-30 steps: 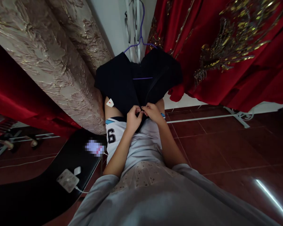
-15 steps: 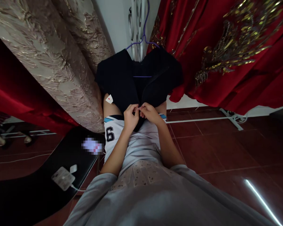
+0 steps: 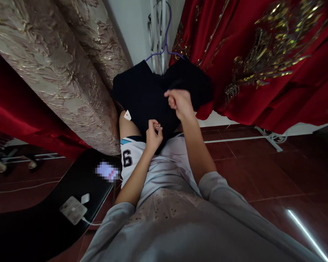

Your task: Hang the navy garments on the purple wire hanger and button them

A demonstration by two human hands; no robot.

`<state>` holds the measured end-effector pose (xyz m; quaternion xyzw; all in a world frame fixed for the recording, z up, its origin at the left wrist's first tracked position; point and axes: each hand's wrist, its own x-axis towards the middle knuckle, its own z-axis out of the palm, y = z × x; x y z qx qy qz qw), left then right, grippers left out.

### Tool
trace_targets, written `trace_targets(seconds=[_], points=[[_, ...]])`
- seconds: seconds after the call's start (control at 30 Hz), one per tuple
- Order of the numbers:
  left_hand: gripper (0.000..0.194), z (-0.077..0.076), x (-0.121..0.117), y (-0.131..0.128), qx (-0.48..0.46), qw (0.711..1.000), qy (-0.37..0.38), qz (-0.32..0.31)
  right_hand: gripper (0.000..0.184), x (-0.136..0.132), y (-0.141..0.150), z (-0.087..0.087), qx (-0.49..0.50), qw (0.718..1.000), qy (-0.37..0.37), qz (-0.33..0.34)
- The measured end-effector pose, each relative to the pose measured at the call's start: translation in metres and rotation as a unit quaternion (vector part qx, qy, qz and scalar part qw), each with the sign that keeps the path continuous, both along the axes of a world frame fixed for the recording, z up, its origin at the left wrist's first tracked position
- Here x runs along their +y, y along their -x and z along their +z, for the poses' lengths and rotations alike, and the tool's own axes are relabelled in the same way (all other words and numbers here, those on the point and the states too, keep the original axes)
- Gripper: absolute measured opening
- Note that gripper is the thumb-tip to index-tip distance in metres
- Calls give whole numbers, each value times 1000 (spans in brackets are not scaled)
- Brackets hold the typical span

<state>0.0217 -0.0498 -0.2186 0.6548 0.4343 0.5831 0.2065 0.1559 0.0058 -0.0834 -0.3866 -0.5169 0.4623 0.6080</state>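
A dark navy top [image 3: 142,91] with short sleeves hangs from a purple hanger [image 3: 166,47] and drapes over my thighs. Its front panels meet, and a white tag [image 3: 127,115] sticks out at its left side. Low on the front, my left hand [image 3: 154,135] is closed, fingers curled and pinched at the cloth near the hem. My right hand [image 3: 182,103] is higher, just below the neckline, closed with thumb and forefinger pinched at the front edge. Any small part between its fingertips is too dark to make out.
A phone with a lit screen [image 3: 107,171], a white charging block [image 3: 73,210] with a cable and a small white case [image 3: 85,198] lie on a black seat [image 3: 51,207]. Beige brocade cloth [image 3: 65,76] hangs left, red sequinned cloth [image 3: 251,83] right. A white rack foot [image 3: 268,140] stands on the tiles.
My right hand has moved up the front of the top, from beside my left hand to near the neckline. The open front has closed, covering the hanger's bar. My left hand stays low.
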Motion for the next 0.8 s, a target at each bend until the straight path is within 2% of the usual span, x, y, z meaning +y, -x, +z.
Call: trace_targets(seconds=[0.1,0.17,0.2,0.27,0.37,0.43,0.47,0.57,0.63,0.73,0.8], points=[[26,3,13,-5,34,999,15,-37,24,23,3,47,27,997,-57,-36],[29,22,21,-4,61,994,19,-91,26,24,6,60,33,996,-82,-34],[32,38,25,-3,67,991,7,-120,27,22,6,61,33,995,-91,-31],[38,78,36,2,59,986,-52,-147,30,16,6,60,29,994,-103,-30],[28,144,55,8,50,978,-181,-89,35,12,1,58,0,992,-119,-34],[14,177,67,8,91,966,-233,-59,35,15,-1,57,-29,989,-136,-45],[14,188,71,7,119,959,-251,-52,35,18,-1,55,-42,987,-146,-57],[21,202,76,6,188,941,-276,-52,32,26,5,38,-79,975,-166,-126],[22,204,79,17,171,944,-280,-34,29,27,12,18,-123,964,-161,-173],[14,208,94,56,9,964,-261,55,26,21,28,-8,-183,959,-125,-175],[14,206,107,87,-197,960,-169,105,25,11,39,-17,-173,969,-110,-136]])
